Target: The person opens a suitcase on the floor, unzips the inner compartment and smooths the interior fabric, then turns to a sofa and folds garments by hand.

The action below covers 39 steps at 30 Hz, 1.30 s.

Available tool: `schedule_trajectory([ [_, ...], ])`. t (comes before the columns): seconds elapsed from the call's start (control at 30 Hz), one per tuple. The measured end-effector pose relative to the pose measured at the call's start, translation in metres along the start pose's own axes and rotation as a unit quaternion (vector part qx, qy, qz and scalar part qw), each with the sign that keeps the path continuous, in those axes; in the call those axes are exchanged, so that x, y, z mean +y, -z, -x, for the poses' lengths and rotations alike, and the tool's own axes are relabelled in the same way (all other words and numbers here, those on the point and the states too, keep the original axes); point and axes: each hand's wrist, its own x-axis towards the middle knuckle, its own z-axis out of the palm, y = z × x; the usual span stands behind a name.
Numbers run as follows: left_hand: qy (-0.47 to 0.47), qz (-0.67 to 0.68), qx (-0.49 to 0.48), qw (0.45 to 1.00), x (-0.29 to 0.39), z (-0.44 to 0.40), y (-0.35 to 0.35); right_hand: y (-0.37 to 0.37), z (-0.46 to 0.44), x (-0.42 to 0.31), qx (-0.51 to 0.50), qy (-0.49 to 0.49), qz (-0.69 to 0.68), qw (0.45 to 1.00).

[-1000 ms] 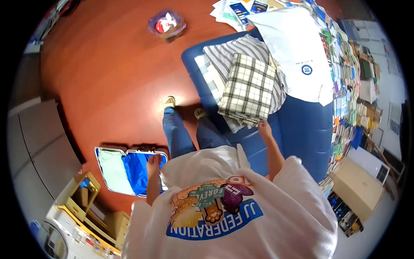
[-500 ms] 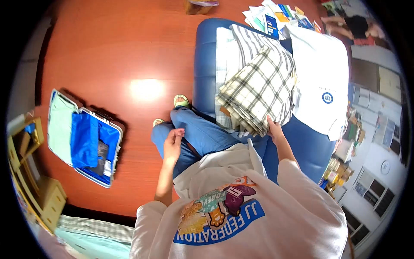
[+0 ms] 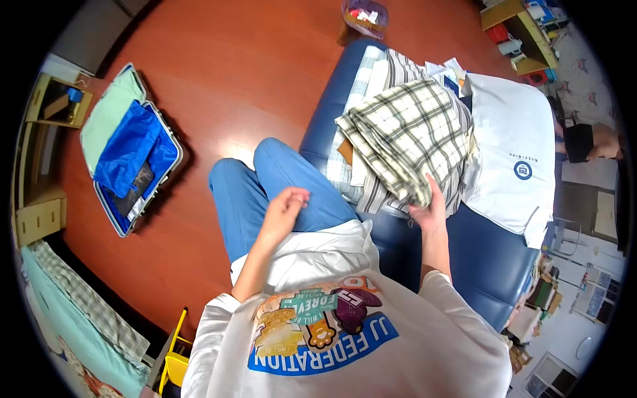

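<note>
Folded cream-and-black plaid cloth [image 3: 415,123] lies on top of striped cloth [image 3: 401,69] on a blue padded seat [image 3: 322,113]. My right hand [image 3: 431,209] is at the near corner of the plaid cloth, its thumb and fingers closed around the edge. Over my thigh, my left hand [image 3: 286,207] is raised with its fingers curled in, and nothing shows in it. To the right of the pile, a white cloth [image 3: 507,132] with a round blue emblem is spread over the seat. Whether the plaid cloth is a garment cannot be made out.
An open suitcase [image 3: 174,142] with a blue lining stands on the reddish floor [image 3: 219,86] at left. A purple-rimmed bin [image 3: 381,28] is beyond the seat. Papers [image 3: 451,76] lie behind the pile. Another person [image 3: 600,142] is partly visible at far right.
The view has turned, so the seat appears slanted and the suitcase higher. My left hand appears closer to the pile. My right hand stays at the plaid cloth's near corner.
</note>
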Motion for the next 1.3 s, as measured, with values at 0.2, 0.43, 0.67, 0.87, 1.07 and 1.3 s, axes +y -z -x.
schedule_trajectory([
  [0.2, -0.021, -0.016, -0.084, 0.996, 0.031, 0.014, -0.037, -0.045, 0.033, -0.027, -0.130, 0.072, -0.141, 0.979],
  [0.43, 0.091, 0.422, -0.065, 0.899, 0.059, 0.020, -0.056, -0.069, 0.147, 0.050, -0.172, -0.025, -0.066, 0.983],
  [0.67, 0.072, 0.579, 0.073, 0.809, 0.035, 0.030, -0.036, -0.058, 0.169, 0.100, -0.095, -0.243, 0.243, 0.934],
  [0.87, -0.050, 0.594, 0.077, 0.799, 0.022, 0.050, 0.028, -0.070, 0.168, 0.096, -0.265, -0.061, 0.380, 0.884],
  [1.07, -0.085, 0.527, 0.184, 0.825, 0.046, 0.090, 0.066, -0.083, 0.154, 0.124, -0.264, -0.206, 0.447, 0.830],
  [1.3, 0.091, 0.529, 0.322, 0.780, -0.028, 0.147, 0.058, -0.076, 0.123, 0.167, -0.392, -0.267, 0.511, 0.717],
])
